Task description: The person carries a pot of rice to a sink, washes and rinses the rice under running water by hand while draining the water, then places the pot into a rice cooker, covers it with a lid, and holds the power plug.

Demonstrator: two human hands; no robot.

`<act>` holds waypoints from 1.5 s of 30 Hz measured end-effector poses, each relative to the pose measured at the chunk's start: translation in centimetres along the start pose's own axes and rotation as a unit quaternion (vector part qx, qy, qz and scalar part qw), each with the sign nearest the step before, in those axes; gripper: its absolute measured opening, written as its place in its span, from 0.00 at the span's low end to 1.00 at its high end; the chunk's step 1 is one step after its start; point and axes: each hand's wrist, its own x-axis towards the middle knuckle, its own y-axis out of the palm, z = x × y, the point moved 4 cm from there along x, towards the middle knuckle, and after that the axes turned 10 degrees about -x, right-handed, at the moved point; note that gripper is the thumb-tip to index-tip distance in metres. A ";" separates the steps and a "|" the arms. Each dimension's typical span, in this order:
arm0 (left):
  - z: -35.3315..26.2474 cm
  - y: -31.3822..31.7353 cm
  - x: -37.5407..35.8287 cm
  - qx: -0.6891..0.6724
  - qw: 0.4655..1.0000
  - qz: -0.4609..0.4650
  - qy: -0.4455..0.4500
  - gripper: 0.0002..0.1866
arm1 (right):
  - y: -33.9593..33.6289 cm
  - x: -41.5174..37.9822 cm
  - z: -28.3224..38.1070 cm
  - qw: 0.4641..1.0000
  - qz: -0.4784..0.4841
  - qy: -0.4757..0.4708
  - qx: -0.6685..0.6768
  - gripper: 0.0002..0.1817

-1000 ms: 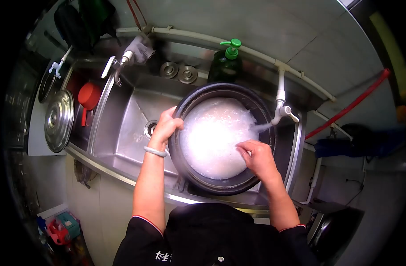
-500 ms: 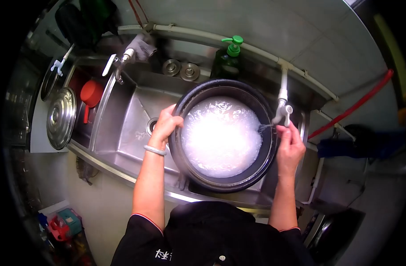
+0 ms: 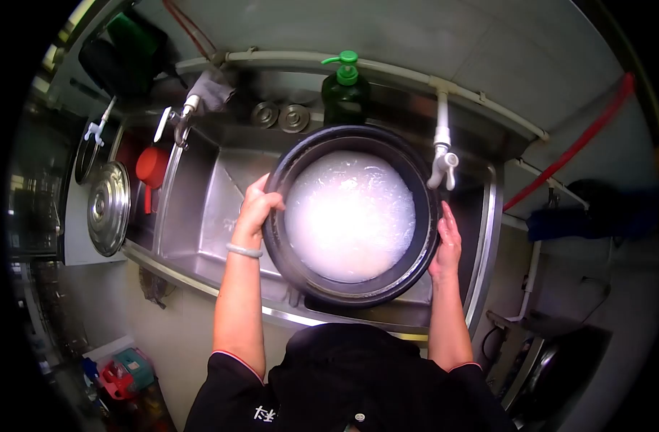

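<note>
I view black pot (image 3: 424, 230) of cloudy liquid (image 3: 350, 216) over sink's (image 3: 211, 216) right side, just beside white tap (image 3: 442, 162). Left hand (image 3: 253, 209) curls, thumb over rim; right hand (image 3: 447, 248) lies nearly flat against opposite wall, likely to balance sloshing load.

1. We see water (image 3: 350, 216) in the pot (image 3: 344, 295), over the right part of the sink (image 3: 214, 223).
2. Behind the pot we find the bottle (image 3: 346, 104), with two plugs (image 3: 294, 119) to its left.
3. We spot one tap (image 3: 443, 169) by the pot's back right side.
4. Left of the plugs we see a cloth (image 3: 213, 91).
5. Farther left, we see the scoop (image 3: 151, 167), then the lid (image 3: 109, 209).
</note>
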 end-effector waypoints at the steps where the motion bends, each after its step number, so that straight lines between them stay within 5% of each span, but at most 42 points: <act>1: 0.0 0.0 -0.2 -0.012 1.000 0.007 0.010 0.28 | -0.1 0.0 -0.1 1.000 0.001 -0.009 0.011 0.26; 12: -2.8 0.2 -9.0 0.013 0.998 -0.049 -0.023 0.29 | -0.5 -3.9 -2.4 0.985 0.041 0.089 0.143 0.27; 26: -7.0 -0.7 -19.0 0.138 0.982 -0.131 -0.002 0.28 | 1.5 -8.8 -7.3 0.966 0.093 0.183 0.156 0.26; 45: -8.4 1.0 -21.9 0.223 0.967 -0.117 0.041 0.25 | 1.6 -7.9 -9.7 0.974 0.123 0.162 0.104 0.26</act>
